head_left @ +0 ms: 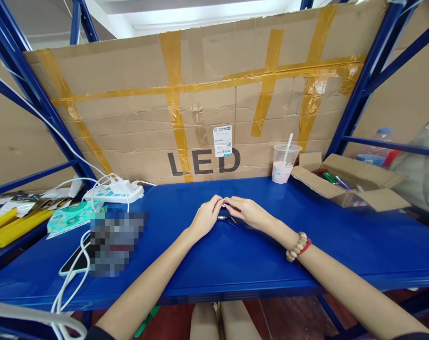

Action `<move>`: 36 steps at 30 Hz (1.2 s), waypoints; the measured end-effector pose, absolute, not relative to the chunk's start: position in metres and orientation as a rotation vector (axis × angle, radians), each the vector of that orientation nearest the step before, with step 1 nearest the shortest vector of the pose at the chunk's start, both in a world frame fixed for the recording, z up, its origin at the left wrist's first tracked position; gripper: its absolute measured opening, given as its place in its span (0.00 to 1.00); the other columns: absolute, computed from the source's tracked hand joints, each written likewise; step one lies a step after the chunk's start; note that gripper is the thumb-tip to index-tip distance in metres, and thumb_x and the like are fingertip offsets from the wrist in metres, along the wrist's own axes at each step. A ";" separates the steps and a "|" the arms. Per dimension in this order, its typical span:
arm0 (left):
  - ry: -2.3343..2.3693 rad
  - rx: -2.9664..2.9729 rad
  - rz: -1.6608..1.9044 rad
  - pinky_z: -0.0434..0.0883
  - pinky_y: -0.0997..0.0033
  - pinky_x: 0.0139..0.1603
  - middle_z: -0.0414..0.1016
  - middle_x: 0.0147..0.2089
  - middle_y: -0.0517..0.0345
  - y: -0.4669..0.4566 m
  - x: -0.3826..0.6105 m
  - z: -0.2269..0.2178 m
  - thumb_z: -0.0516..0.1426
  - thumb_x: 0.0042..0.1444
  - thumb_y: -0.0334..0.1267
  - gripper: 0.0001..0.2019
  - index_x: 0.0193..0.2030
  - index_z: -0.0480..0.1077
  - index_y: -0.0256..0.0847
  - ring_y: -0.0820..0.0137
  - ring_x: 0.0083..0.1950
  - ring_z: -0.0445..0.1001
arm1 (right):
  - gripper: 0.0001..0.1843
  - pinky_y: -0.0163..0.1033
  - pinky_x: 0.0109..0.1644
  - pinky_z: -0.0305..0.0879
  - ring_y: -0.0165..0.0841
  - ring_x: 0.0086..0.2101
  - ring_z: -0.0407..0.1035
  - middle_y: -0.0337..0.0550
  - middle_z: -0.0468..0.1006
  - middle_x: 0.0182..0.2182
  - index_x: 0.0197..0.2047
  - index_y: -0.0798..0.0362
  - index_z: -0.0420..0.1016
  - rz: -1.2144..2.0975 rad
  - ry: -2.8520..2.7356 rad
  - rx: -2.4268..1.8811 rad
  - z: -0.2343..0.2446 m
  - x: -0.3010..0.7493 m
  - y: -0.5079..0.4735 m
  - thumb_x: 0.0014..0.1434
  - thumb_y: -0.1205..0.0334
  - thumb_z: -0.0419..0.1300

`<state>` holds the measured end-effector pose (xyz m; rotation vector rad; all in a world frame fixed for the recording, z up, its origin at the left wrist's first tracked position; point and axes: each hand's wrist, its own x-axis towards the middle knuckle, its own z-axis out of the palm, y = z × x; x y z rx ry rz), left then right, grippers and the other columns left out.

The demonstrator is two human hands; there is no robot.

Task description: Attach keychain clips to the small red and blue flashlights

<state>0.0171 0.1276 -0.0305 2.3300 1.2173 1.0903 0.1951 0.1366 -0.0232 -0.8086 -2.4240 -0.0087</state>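
Observation:
My left hand [206,218] and my right hand [248,211] meet above the middle of the blue tabletop [186,269]. The fingers of both are closed in a pinch on a small, partly reddish piece. Most of it is hidden by the fingertips, so I cannot make out its kind. Just below the fingertips, on the table, lies a small blue and silver piece that looks like part of a pen [231,221]. A beaded bracelet and a red cord circle my right wrist.
At right stand a plastic cup with a straw [282,163] and an open cardboard box [345,182] holding several pens. On the left are a white power strip [117,191], a green packet [72,217], a phone [74,259] and white cables. Taped cardboard [139,132] walls the back.

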 end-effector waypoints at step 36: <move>1.221 2.314 1.074 0.59 0.77 0.30 0.70 0.30 0.60 0.127 0.023 -0.030 0.47 0.58 0.46 0.16 0.38 0.70 0.38 0.73 0.29 0.65 | 0.23 0.31 0.38 0.59 0.26 0.33 0.62 0.45 0.67 0.33 0.47 0.56 0.67 0.013 -2.286 -0.845 -0.025 0.199 0.144 0.66 0.50 0.38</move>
